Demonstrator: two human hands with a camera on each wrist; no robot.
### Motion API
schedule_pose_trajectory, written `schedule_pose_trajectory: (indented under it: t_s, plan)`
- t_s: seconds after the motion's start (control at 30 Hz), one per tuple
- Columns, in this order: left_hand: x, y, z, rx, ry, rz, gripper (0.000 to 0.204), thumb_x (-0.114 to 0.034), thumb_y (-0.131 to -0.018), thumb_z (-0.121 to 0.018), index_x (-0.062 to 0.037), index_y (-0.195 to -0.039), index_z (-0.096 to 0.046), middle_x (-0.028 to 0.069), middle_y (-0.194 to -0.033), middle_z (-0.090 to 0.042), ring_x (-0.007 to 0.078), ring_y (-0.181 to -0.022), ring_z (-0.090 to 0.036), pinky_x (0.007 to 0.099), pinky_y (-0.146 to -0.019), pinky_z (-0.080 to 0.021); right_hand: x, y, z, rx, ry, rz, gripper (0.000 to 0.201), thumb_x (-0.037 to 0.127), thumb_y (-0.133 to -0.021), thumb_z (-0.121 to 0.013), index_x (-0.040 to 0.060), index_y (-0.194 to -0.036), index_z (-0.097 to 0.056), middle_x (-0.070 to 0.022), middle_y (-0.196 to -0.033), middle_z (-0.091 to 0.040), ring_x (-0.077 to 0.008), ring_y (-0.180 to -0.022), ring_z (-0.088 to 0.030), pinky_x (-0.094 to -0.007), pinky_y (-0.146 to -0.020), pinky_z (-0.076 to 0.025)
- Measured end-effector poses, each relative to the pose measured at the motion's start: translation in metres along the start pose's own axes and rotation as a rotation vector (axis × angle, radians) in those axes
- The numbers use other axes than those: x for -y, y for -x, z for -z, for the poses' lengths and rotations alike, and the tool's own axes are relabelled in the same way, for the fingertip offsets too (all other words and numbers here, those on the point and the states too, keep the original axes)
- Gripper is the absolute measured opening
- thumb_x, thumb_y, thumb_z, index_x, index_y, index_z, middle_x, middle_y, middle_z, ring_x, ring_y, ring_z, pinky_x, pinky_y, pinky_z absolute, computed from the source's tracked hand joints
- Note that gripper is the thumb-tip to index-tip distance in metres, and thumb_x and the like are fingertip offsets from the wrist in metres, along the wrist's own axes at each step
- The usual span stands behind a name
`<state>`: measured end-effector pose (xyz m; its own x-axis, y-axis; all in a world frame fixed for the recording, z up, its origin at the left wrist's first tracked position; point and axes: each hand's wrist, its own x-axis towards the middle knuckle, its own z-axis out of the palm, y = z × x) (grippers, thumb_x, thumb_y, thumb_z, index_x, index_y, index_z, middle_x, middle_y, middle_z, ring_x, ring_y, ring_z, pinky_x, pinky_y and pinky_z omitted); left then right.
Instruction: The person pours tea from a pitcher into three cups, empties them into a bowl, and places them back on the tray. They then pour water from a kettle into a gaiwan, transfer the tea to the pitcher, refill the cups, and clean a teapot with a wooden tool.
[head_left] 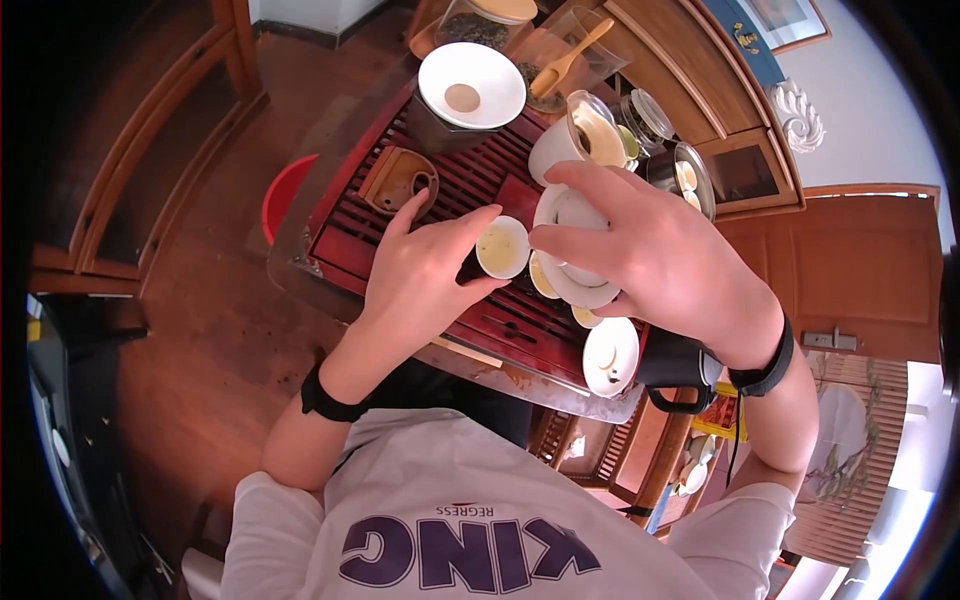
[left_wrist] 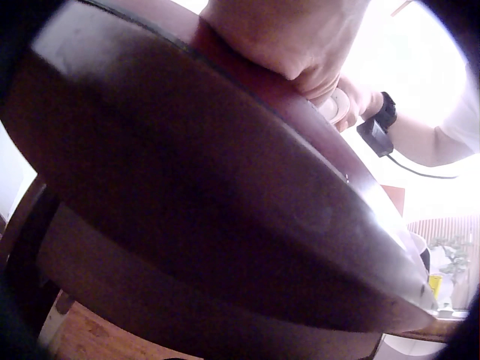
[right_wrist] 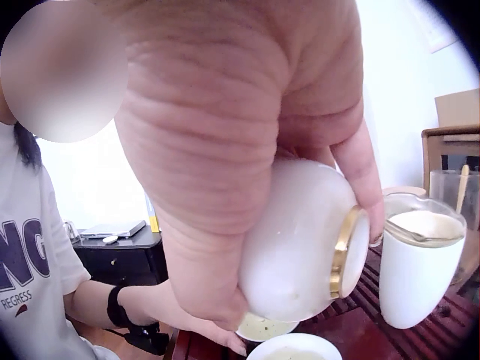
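In the head view, my left hand [head_left: 415,275] pinches a small white cup [head_left: 502,248] of pale yellow liquid between thumb and fingers. My right hand [head_left: 665,250] grips a white lidded vessel [head_left: 575,285] just beside that cup. The right wrist view shows this rounded vessel [right_wrist: 300,240] tipped on its side, its gold-banded foot facing sideways, above the held cup [right_wrist: 266,328]. Other small cups of liquid, one of them a near cup [right_wrist: 296,351], sit below. In the left wrist view, my hand [left_wrist: 292,37] largely hides what it holds.
A slatted red tea tray [head_left: 345,245] bears a brown clay piece [head_left: 390,180], a wide white bowl [head_left: 472,85] on a dark stand and a tall white pitcher [head_left: 552,150]. A white saucer [head_left: 611,350] and black kettle [head_left: 680,365] stand near my right forearm.
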<state>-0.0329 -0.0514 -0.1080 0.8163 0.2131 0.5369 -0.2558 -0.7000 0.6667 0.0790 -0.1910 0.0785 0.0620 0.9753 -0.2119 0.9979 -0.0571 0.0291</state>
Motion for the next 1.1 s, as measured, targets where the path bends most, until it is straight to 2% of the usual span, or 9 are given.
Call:
schedule_pose_trajectory:
  t_s: [0.03, 0.1, 0.23, 0.3, 0.63, 0.7, 0.93, 1.0, 1.1]
  plan:
    - [-0.001, 0.000, 0.000, -0.003, -0.001, 0.003, 0.061, -0.023, -0.072, -0.085, -0.0078, -0.126, -0.060, 0.0070, -0.100, -0.073, 0.0211, -0.089, -0.070, 0.0478, -0.109, -0.040, -0.001, -0.003, 0.000, 0.001, 0.001, 0.004, 0.062, 0.006, -0.051, -0.085, 0.0112, -0.110, -0.068, -0.0176, -0.128, -0.057, -0.0355, -0.107, -0.064, -0.0410, -0.086, -0.057]
    - [-0.001, 0.000, 0.001, 0.006, 0.005, 0.004, 0.062, -0.023, -0.073, -0.084, -0.0075, -0.127, -0.059, 0.0071, -0.100, -0.073, 0.0212, -0.089, -0.070, 0.0477, -0.109, -0.040, -0.002, -0.010, -0.001, -0.110, 0.091, 0.109, 0.053, 0.006, -0.051, -0.083, 0.0086, -0.101, -0.067, -0.0114, -0.110, -0.057, -0.0265, -0.091, -0.063, -0.0349, -0.073, -0.058]
    - [0.000, 0.001, 0.000, -0.004, 0.003, -0.004, 0.062, -0.024, -0.073, -0.084, -0.0067, -0.127, -0.058, 0.0071, -0.100, -0.073, 0.0212, -0.089, -0.070, 0.0477, -0.109, -0.040, -0.001, -0.018, 0.004, -0.131, 0.138, 0.130, 0.051, 0.007, -0.052, -0.083, 0.0090, -0.102, -0.067, -0.0114, -0.109, -0.057, -0.0262, -0.092, -0.064, -0.0340, -0.073, -0.058]
    - [0.000, 0.001, 0.000, -0.005, 0.003, -0.006, 0.063, -0.024, -0.073, -0.084, -0.0061, -0.127, -0.058, 0.0073, -0.100, -0.073, 0.0212, -0.090, -0.070, 0.0479, -0.109, -0.040, 0.002, -0.020, 0.010, -0.073, 0.058, 0.079, 0.066, 0.005, -0.046, -0.086, 0.0097, -0.109, -0.068, -0.0176, -0.125, -0.058, -0.0355, -0.110, -0.063, -0.0413, -0.087, -0.058]
    - [-0.001, 0.000, 0.000, -0.034, 0.026, 0.006, 0.064, -0.021, -0.069, -0.087, -0.0090, -0.127, -0.062, 0.0096, -0.096, -0.073, 0.0237, -0.085, -0.070, 0.0504, -0.108, -0.043, -0.004, -0.005, 0.015, -0.024, 0.109, 0.062, 0.063, 0.005, -0.047, -0.086, 0.0105, -0.108, -0.069, -0.0174, -0.127, -0.058, -0.0362, -0.111, -0.063, -0.0414, -0.087, -0.058]
    - [-0.001, 0.000, 0.000, -0.029, 0.027, 0.018, 0.065, -0.020, -0.068, -0.087, -0.0097, -0.127, -0.062, 0.0089, -0.098, -0.073, 0.0231, -0.087, -0.070, 0.0506, -0.108, -0.042, -0.005, 0.002, 0.014, -0.054, 0.080, 0.064, 0.053, 0.006, -0.054, -0.083, 0.0094, -0.105, -0.067, -0.0132, -0.114, -0.059, -0.0285, -0.099, -0.064, -0.0374, -0.079, -0.057]
    - [0.002, 0.002, -0.002, -0.024, -0.018, -0.008, 0.064, -0.022, -0.069, -0.087, -0.0067, -0.125, -0.061, 0.0082, -0.098, -0.074, 0.0215, -0.087, -0.070, 0.0478, -0.108, -0.041, -0.008, 0.030, 0.006, -0.056, 0.076, 0.014, 0.055, 0.006, -0.053, -0.083, 0.0097, -0.105, -0.067, -0.0127, -0.113, -0.058, -0.0294, -0.099, -0.063, -0.0374, -0.077, -0.057]
    - [0.002, 0.002, -0.002, -0.011, -0.007, 0.018, 0.064, -0.018, -0.068, -0.087, -0.0093, -0.127, -0.063, 0.0081, -0.107, -0.073, 0.0232, -0.097, -0.069, 0.0502, -0.110, -0.041, -0.007, 0.038, 0.005, -0.044, 0.070, -0.007, 0.054, 0.006, -0.054, -0.083, 0.0100, -0.105, -0.067, -0.0125, -0.112, -0.057, -0.0296, -0.099, -0.063, -0.0376, -0.077, -0.057]
    - [0.001, 0.002, -0.002, -0.010, -0.012, 0.022, 0.063, -0.018, -0.068, -0.087, -0.0091, -0.126, -0.063, 0.0077, -0.113, -0.072, 0.0237, -0.103, -0.068, 0.0498, -0.110, -0.040, -0.005, 0.051, 0.004, -0.007, 0.057, -0.057, 0.054, 0.007, -0.053, -0.082, 0.0101, -0.105, -0.067, -0.0125, -0.111, -0.057, -0.0295, -0.099, -0.063, -0.0376, -0.075, -0.057]
